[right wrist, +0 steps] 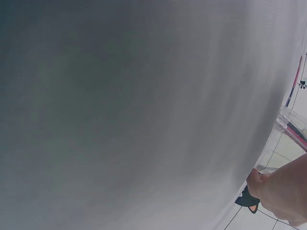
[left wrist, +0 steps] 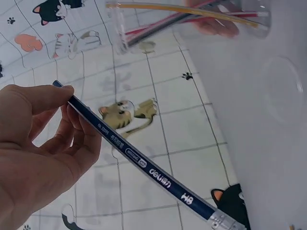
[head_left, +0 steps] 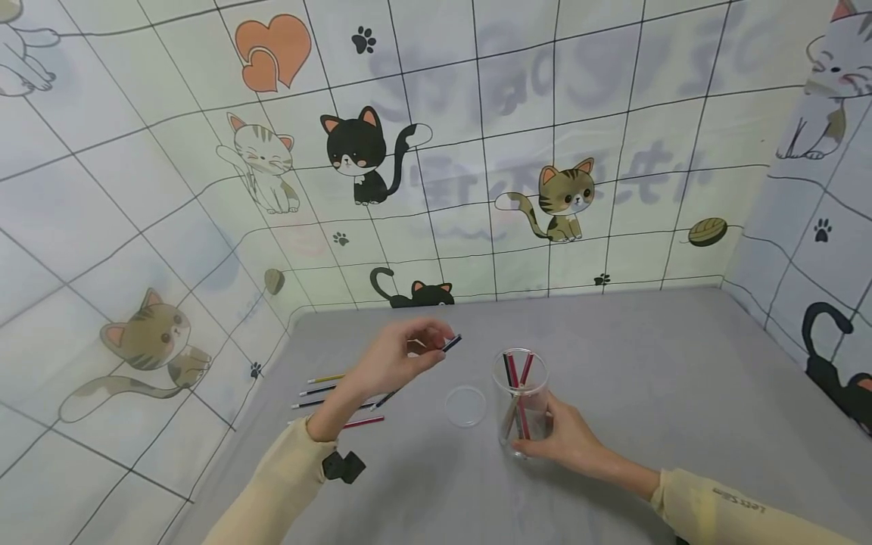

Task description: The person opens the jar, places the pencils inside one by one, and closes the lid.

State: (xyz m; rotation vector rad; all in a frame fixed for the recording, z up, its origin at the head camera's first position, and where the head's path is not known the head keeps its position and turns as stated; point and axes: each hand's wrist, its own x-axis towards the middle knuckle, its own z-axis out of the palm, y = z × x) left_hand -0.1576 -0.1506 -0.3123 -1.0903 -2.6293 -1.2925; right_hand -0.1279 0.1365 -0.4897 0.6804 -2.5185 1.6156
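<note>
My left hand (head_left: 402, 352) is raised above the table, pinching a dark blue pencil (left wrist: 144, 160) between thumb and fingers near one end. In the left wrist view the pencil slants down to the right, its metal ferrule at the low end. My right hand (head_left: 572, 443) grips a clear cylindrical jar (head_left: 540, 393) low on its side. Red, dark and yellowish pencils (head_left: 522, 420) lean inside the jar, which is apart from the held pencil. A clear round lid (head_left: 446, 409) lies on the table between the hands.
Several loose pencils lie at the left, partly behind the left forearm: a yellow one (head_left: 325, 378), a red one (head_left: 364, 421) and dark ones (head_left: 309, 405). Grey cloth (head_left: 647, 363) covers the table. Cat-printed sheeting (head_left: 443, 189) rises at the back and both sides.
</note>
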